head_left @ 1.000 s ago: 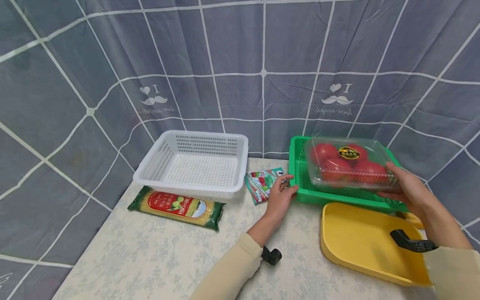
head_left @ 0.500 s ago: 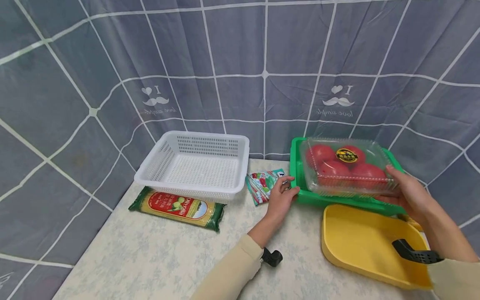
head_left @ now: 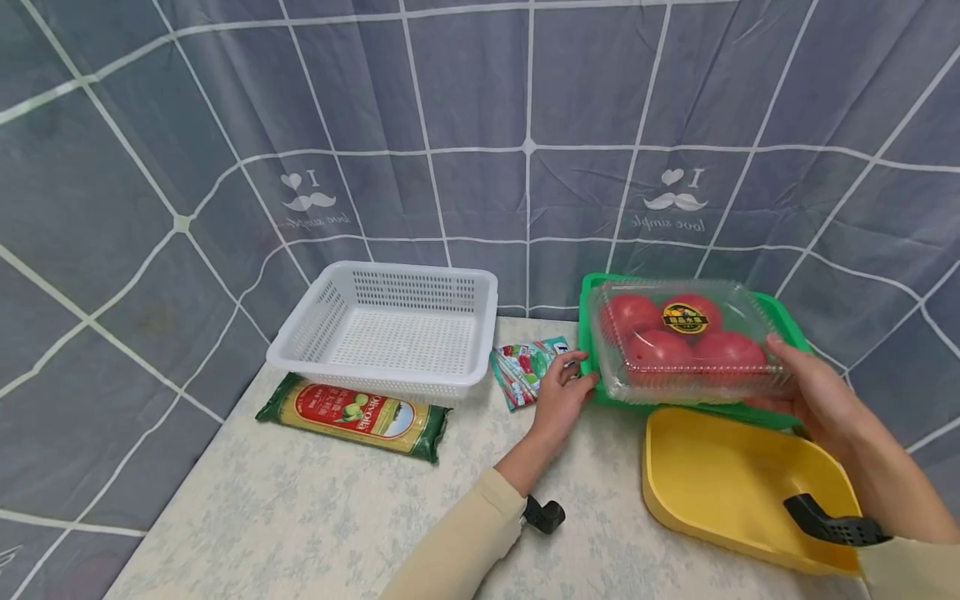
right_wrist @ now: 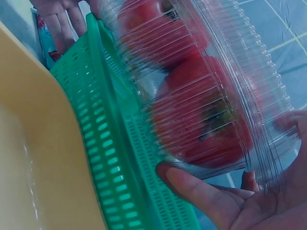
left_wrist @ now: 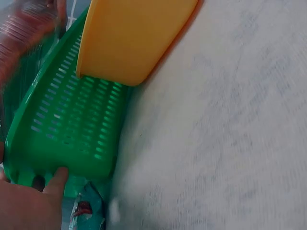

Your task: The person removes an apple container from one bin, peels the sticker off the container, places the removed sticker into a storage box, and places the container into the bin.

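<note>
A clear plastic box of tomatoes (head_left: 678,342) with a black and gold label is over the green basket (head_left: 587,367). My right hand (head_left: 817,396) holds the box by its right end. In the right wrist view the tomato box (right_wrist: 192,96) is tilted above the basket's rim, the thumb and fingers gripping its end. At the basket's left end my left hand (head_left: 562,396) grips the rim. The left wrist view shows its thumb (left_wrist: 58,181) pressed on the basket's end wall. Most of the basket's inside is hidden under the box.
In front of the green basket stands a yellow tray (head_left: 750,483). A teal-and-red packet (head_left: 521,367) lies left of the basket. Further left are a white perforated basket (head_left: 405,342) and a pack of spaghetti (head_left: 356,417). A grey curtain (head_left: 465,100) hangs behind.
The tomato box has shifted left and slightly nearer, and its top now tilts more into view. The right hand moved along with it. My left hand stays at the basket's rim.
</note>
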Demonstrator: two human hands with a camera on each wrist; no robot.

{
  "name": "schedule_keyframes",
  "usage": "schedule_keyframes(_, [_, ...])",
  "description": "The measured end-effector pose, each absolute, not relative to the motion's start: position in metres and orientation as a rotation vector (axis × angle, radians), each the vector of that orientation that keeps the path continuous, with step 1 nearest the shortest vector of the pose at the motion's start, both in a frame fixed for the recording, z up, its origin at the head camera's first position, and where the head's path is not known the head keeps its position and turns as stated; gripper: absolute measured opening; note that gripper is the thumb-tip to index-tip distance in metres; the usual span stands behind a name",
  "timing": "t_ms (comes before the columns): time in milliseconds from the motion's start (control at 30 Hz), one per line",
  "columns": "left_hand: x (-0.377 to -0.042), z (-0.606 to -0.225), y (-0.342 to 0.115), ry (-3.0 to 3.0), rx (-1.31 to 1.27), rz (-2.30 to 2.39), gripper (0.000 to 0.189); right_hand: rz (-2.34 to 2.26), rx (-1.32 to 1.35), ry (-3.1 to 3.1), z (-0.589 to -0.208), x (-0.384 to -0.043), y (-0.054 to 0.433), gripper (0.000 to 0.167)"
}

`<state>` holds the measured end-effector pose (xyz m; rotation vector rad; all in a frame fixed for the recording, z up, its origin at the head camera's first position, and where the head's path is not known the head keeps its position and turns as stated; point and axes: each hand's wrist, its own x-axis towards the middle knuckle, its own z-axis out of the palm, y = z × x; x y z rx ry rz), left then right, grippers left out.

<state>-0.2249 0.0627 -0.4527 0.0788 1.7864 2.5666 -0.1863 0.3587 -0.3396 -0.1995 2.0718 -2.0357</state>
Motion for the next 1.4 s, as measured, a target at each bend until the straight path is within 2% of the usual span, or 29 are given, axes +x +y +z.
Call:
schedule_keyframes(233, [-0.220, -0.451, 0.063, 1.797, 0.076, 2.575, 0.032, -2.039, -0.251, 2.068, -0.342, -0.179, 0.353, 0.026])
schedule_keyframes(667, [-0.219, -0.452, 0.051, 1.321, -0.093, 2.743, 0.029, -2.012, -0.293, 2.106, -0.342, -0.171, 0.342, 0.033])
schedule_keyframes(1167, [-0.202, -0.436, 0.029, 1.112, -0.184, 2.666, 0.055, -1.935, -0.381, 2.108, -0.342, -0.163, 0.323, 0.047])
schedule_keyframes(1400, [-0.194, -0.433, 0.032, 1.110, -0.185, 2.649, 0.053, -1.931, -0.429, 2.128, -0.344, -0.152, 0.322, 0.045])
